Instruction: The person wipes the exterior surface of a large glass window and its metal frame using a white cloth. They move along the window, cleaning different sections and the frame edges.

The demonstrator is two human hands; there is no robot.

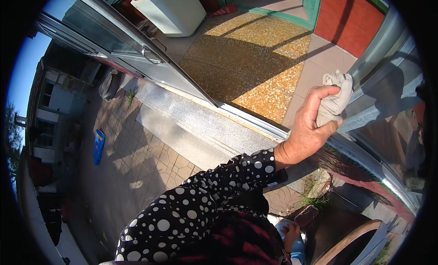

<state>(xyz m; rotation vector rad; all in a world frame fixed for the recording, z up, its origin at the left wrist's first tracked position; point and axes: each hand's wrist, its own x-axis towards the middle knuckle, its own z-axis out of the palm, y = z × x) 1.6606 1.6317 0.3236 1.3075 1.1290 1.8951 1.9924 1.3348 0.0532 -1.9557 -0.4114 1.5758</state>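
Observation:
My left hand (303, 128), in a black sleeve with white dots (202, 210), reaches across to the right. It grips a bunched off-white cloth (337, 97) between thumb and fingers. The cloth is beside the metal edge of a glazed door or window panel (362, 111); whether they touch is hard to make out. Low in the view, a smaller-looking hand (291, 234) rests against light-blue material (297, 249). I cannot tell whether it is my right hand or another person's, since its arm is largely hidden.
A framed glass door (137, 52) with a curved handle stands ajar above a metal threshold track (253, 119). Beyond lie speckled yellow floor tiles (246, 59) and a white appliance-like box (171, 11). Steps (191, 128) lead to paving with a blue packet (99, 147). A curved wooden edge (352, 239) rises at lower right.

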